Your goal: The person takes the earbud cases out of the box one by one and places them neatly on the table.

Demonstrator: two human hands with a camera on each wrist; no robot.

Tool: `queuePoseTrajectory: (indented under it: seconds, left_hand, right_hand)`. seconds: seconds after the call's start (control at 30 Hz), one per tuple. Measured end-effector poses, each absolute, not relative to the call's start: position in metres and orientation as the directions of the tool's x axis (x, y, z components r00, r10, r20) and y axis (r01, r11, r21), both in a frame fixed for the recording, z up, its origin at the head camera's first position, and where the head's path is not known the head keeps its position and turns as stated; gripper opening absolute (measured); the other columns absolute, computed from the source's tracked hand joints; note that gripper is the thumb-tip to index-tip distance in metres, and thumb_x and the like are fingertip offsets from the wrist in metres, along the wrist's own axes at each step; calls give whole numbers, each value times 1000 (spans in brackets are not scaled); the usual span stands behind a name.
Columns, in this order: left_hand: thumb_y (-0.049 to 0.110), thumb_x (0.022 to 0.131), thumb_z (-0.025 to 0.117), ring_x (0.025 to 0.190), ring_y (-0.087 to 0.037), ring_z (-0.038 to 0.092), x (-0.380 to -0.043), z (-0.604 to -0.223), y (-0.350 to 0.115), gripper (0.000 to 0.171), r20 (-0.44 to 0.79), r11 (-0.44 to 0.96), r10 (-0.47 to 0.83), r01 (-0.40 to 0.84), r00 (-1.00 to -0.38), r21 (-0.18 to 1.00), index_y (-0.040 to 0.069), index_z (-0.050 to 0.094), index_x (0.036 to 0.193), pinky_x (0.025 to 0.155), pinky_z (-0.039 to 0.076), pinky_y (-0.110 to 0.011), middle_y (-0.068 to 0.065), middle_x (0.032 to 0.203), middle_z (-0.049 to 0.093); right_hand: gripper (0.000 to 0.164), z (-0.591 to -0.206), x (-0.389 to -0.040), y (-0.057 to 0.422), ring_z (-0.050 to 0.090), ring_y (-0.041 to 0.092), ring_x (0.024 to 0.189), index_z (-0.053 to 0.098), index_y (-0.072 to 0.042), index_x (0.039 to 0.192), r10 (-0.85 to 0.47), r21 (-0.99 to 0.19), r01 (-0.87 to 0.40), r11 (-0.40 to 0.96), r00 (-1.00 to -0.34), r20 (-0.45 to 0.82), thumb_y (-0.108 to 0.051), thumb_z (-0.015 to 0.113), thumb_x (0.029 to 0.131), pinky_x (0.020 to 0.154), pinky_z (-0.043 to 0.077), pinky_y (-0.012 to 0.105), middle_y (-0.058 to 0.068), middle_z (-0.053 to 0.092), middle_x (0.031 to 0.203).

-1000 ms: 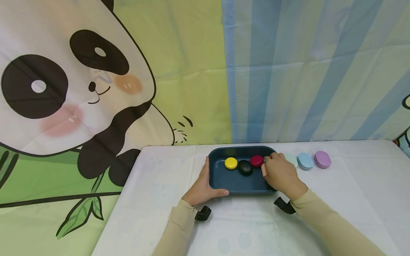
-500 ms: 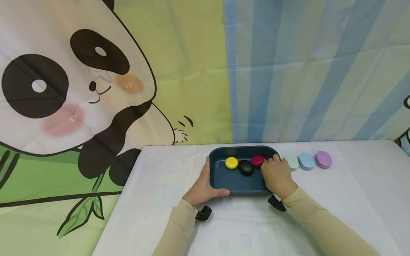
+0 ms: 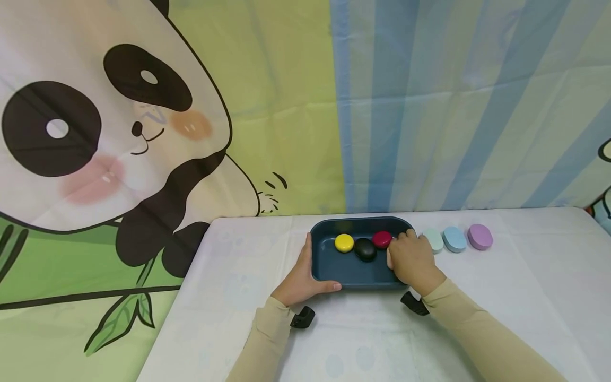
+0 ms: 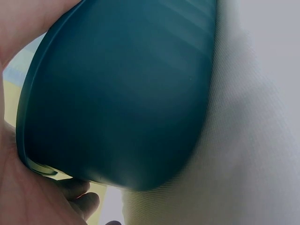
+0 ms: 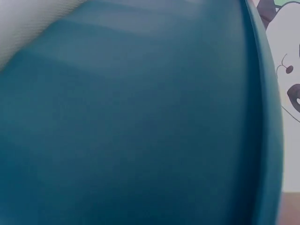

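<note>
I find three glossy pieces (image 3: 365,250) inside the tray (image 3: 350,278) on the worktop (image 3: 525,297), three pastel pieces (image 3: 454,240) outside, the left hand (image 3: 304,280) grasping the tray; what the curled right hand (image 3: 414,262) holds I cannot tell.

I'm scanning now, and not one word, brand or number can I read! Closest to a sign is a small, pale blue zigzag outline (image 3: 157,121) on the black-and-white cartoon panda (image 3: 110,122) of the yellow-green printed fabric backdrop (image 3: 286,106), and I can't make any letter of it.
</note>
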State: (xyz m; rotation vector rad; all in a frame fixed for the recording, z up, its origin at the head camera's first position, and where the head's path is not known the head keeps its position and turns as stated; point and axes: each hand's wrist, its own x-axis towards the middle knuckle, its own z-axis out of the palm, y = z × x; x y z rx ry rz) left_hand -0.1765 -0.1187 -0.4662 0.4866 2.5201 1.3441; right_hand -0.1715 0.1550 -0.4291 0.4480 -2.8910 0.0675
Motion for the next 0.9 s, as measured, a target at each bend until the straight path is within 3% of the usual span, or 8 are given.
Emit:
queuePoseTrajectory:
  seconds: [0.27,0.53,0.77,0.9]
  left_hand:
    - [48,66,80,137,-10,-1,-177,-466,-119,127,-37,512,413,198,-910,836,36,-21,141,108,16,-44,12,151,-12]
    - [44,67,81,137,-9,-1,-177,-464,-119,127,-32,499,417,199,-909,844,36,-21,141,108,16,-42,12,151,-12]
    - [47,66,80,137,-10,0,-177,-465,-119,127,-33,505,415,200,-909,840,34,-20,143,108,17,-45,12,151,-12]
    - [51,65,79,138,-11,0,-176,-464,-119,127,-39,510,414,196,-909,838,34,-21,142,108,17,-44,11,151,-12]
  right_hand:
    - [20,-427,-170,157,38,27,58,45,-8,57,-300,-29,-319,947,-914,273,-11,58,71,45,35,36,6,40,59]
    - [18,-421,-168,163,40,28,62,53,-3,69,-293,-110,-329,938,-922,254,-12,68,69,48,40,39,9,45,67]
    - [42,-416,-164,168,47,33,80,60,7,98,-274,-203,-321,925,-934,231,-17,77,68,64,48,44,18,56,91]
    - [49,-412,-160,171,48,35,86,58,8,105,-268,-235,-319,918,-937,226,-18,77,69,70,48,45,20,56,98]
